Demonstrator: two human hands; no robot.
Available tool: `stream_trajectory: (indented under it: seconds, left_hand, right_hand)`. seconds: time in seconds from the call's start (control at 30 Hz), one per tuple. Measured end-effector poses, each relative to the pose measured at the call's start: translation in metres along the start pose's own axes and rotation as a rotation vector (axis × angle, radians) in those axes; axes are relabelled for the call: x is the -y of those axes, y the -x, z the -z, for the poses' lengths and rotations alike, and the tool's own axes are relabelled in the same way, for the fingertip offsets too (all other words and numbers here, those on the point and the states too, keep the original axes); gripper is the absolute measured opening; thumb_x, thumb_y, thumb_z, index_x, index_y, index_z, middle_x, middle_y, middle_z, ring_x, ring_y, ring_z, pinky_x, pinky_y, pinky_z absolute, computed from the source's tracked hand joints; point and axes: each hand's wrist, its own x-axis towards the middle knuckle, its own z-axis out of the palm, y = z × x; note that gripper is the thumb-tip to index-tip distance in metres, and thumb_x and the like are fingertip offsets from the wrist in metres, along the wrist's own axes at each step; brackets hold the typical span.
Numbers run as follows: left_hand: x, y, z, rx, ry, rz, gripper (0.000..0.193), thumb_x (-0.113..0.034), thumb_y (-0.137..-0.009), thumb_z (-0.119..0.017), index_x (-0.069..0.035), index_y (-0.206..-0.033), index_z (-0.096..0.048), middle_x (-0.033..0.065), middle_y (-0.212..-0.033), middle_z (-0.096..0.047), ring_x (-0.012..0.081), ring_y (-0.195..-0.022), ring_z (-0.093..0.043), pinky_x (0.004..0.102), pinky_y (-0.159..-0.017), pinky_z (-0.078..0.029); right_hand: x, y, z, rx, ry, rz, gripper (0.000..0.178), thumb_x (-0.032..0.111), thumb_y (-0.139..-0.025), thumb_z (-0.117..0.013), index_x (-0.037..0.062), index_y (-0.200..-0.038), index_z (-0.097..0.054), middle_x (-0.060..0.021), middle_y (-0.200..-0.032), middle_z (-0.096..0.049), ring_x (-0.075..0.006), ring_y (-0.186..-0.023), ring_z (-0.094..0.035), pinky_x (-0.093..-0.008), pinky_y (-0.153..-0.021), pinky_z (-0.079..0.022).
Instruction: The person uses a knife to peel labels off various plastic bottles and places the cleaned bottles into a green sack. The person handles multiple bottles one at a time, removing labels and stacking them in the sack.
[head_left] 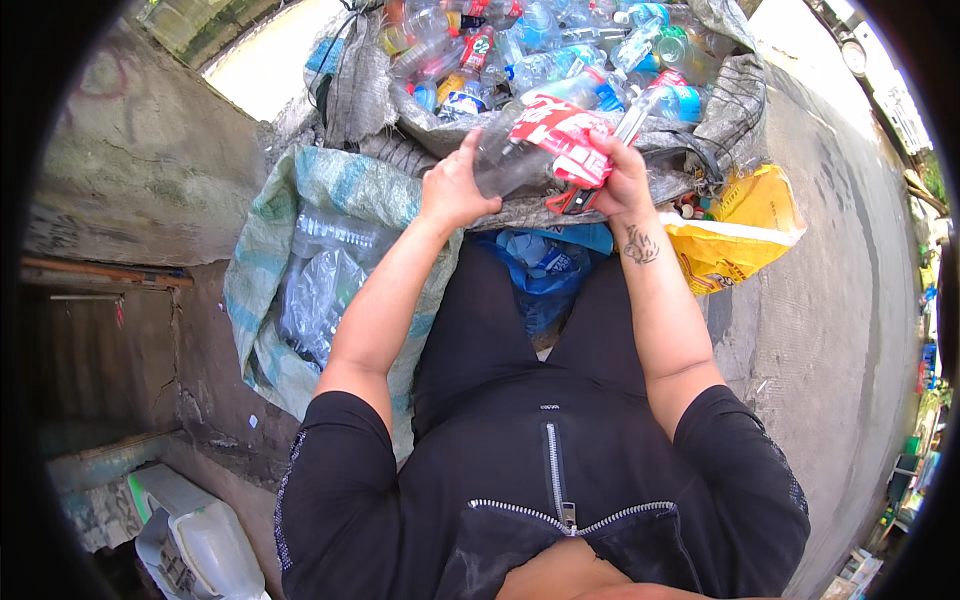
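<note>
A large clear plastic bottle (505, 165) with a red and white label lies sideways between my hands, above the open sack. My left hand (455, 190) grips its left end, thumb toward me and a finger stretched up along it. At the label end, my right hand (622, 180) is closed, thumb against the label. A cutter with a red and black handle (572, 202) is also in that hand; a thin silver part (634, 118), apparently its blade, sticks out beyond the fingers. The fingers behind the bottle are hidden.
Beyond my hands a big grey sack (420, 130) is full of plastic bottles. A pale green-striped sack (258, 270) with clear bottles stands left. Between my legs is a blue bag (540, 290); a yellow bag (765, 215) with caps is right. A concrete wall (150, 160) rises left.
</note>
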Motion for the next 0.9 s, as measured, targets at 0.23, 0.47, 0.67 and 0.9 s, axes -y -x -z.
stream_trajectory:
  seconds: [0.23, 0.47, 0.67, 0.9]
  left_hand:
    - [0.052, 0.044, 0.032, -0.15, 0.18, 0.187, 0.113, -0.026, -0.053, -0.085, -0.017, -0.147, -0.022, 0.0159, -0.121, -0.06, 0.0321, -0.11, -0.059, 0.0389, -0.095, -0.046]
    - [0.174, 0.183, 0.123, -0.409, -0.016, 0.645, 0.115, -0.03, -0.054, -0.086, -0.014, -0.147, -0.02, 0.0194, -0.115, -0.063, 0.0305, -0.102, -0.064, 0.0359, -0.087, -0.05]
    - [0.245, 0.299, 0.102, -0.002, -0.178, 1.135, 0.118, -0.041, -0.055, -0.082, -0.007, -0.148, -0.019, 0.0249, -0.122, -0.058, 0.036, -0.113, -0.058, 0.0376, -0.096, -0.043]
    - [0.183, 0.192, 0.072, -0.204, -0.274, 0.667, 0.088, -0.045, -0.071, -0.076, -0.008, -0.141, -0.037, 0.0206, -0.138, -0.045, 0.036, -0.126, -0.044, 0.0416, -0.105, -0.035]
  right_hand:
    - [0.032, 0.024, 0.045, 0.121, 0.568, -0.414, 0.032, 0.017, -0.084, -0.063, -0.004, -0.108, -0.058, -0.0091, -0.091, -0.067, -0.0153, -0.075, -0.065, -0.0284, -0.072, -0.053]
    - [-0.157, 0.057, 0.164, 0.368, 1.674, -0.656, 0.025, 0.029, -0.083, -0.063, 0.0058, -0.091, -0.069, -0.0166, -0.082, -0.068, -0.0323, -0.078, -0.066, -0.0401, -0.071, -0.05]
    - [-0.219, 0.073, 0.226, 0.509, 2.11, -1.071, 0.034, 0.015, -0.073, -0.062, 0.0027, -0.104, -0.069, -0.0201, -0.106, -0.066, -0.0326, -0.101, -0.064, -0.0406, -0.083, -0.051]
    - [-0.194, 0.068, 0.185, 0.578, 2.066, -1.046, 0.027, 0.008, -0.073, -0.061, 0.0039, -0.097, -0.071, -0.0173, -0.105, -0.067, -0.0305, -0.1, -0.065, -0.0395, -0.081, -0.053]
